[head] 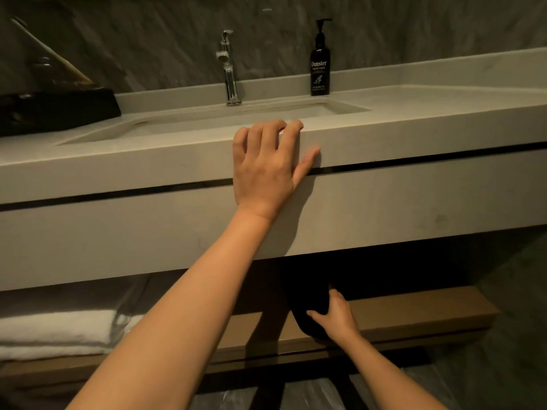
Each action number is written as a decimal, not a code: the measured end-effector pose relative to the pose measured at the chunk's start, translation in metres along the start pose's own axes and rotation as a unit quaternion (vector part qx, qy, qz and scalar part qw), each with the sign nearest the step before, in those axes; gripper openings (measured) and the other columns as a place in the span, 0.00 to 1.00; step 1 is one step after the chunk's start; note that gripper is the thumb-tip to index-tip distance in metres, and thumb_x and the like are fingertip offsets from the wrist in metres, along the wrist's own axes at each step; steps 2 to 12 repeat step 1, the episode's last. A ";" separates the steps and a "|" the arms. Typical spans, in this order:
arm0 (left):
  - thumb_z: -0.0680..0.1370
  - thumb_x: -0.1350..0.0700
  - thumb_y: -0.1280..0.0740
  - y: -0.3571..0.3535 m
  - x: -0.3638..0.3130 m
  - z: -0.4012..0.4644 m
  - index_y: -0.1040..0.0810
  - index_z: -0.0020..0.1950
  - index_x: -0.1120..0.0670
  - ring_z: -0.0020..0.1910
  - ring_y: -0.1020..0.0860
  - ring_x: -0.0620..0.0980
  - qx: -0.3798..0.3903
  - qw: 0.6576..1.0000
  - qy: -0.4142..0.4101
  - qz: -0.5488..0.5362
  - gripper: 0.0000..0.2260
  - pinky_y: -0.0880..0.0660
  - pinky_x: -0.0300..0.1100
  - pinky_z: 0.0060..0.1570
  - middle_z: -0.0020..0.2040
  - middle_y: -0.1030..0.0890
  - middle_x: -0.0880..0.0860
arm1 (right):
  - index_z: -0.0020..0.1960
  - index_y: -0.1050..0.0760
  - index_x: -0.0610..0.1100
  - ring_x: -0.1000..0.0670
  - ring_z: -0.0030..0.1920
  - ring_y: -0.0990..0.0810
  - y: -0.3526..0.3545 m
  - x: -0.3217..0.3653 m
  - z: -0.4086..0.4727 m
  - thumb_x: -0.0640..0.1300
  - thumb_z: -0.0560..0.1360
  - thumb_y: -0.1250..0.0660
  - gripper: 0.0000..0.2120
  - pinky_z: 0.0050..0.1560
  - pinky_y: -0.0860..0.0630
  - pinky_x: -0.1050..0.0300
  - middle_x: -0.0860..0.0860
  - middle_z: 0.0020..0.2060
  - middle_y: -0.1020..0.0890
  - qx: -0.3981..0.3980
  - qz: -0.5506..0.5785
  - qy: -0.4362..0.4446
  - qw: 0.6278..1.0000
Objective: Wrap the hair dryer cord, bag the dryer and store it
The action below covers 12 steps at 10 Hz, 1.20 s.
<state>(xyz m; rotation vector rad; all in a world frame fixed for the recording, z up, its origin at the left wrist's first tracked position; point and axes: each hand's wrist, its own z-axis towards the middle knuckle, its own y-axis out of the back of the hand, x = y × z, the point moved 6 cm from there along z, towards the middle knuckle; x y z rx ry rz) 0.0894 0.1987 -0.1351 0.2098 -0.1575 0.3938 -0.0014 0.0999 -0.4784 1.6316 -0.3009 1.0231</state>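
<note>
A black bag (pixel 307 303) stands on the wooden shelf (pixel 414 312) under the vanity, its top lost in shadow. My right hand (pixel 334 313) grips the bag's right side, thumb across its front. The hair dryer and its cord are not visible; they may be inside the bag. My left hand (pixel 266 164) rests flat on the front edge of the pale counter (pixel 118 173), fingers curled over the rim, holding nothing.
A sink basin (pixel 207 119) with a chrome faucet (pixel 229 69) is set in the counter. A black hand-wash bottle (pixel 320 63) stands behind it. A black tray (pixel 56 110) sits at the left. Folded white towels (pixel 56 332) lie on the shelf's left.
</note>
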 end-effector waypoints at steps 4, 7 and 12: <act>0.79 0.41 0.42 0.002 -0.001 0.000 0.21 0.57 0.53 0.52 0.31 0.52 -0.005 1.000 0.001 -0.017 0.19 0.38 0.48 0.57 0.49 0.19 0.55 | 0.66 0.34 0.41 0.45 0.61 0.25 0.001 0.000 -0.003 0.57 0.67 0.27 0.35 0.56 0.24 0.50 0.45 0.61 0.25 -0.020 -0.015 -0.002 1.000; 0.79 0.41 0.42 0.002 -0.001 0.000 0.21 0.57 0.53 0.52 0.31 0.52 -0.005 1.000 0.001 -0.017 0.19 0.38 0.48 0.57 0.49 0.19 0.55 | 0.66 0.34 0.41 0.45 0.61 0.25 0.001 0.000 -0.003 0.57 0.67 0.27 0.35 0.56 0.24 0.50 0.45 0.61 0.25 -0.020 -0.015 -0.002 1.000; 0.79 0.41 0.42 0.002 -0.001 0.000 0.21 0.57 0.53 0.52 0.31 0.52 -0.005 1.000 0.001 -0.017 0.19 0.38 0.48 0.57 0.49 0.19 0.55 | 0.66 0.34 0.41 0.45 0.61 0.25 0.001 0.000 -0.003 0.57 0.67 0.27 0.35 0.56 0.24 0.50 0.45 0.61 0.25 -0.020 -0.015 -0.002 1.000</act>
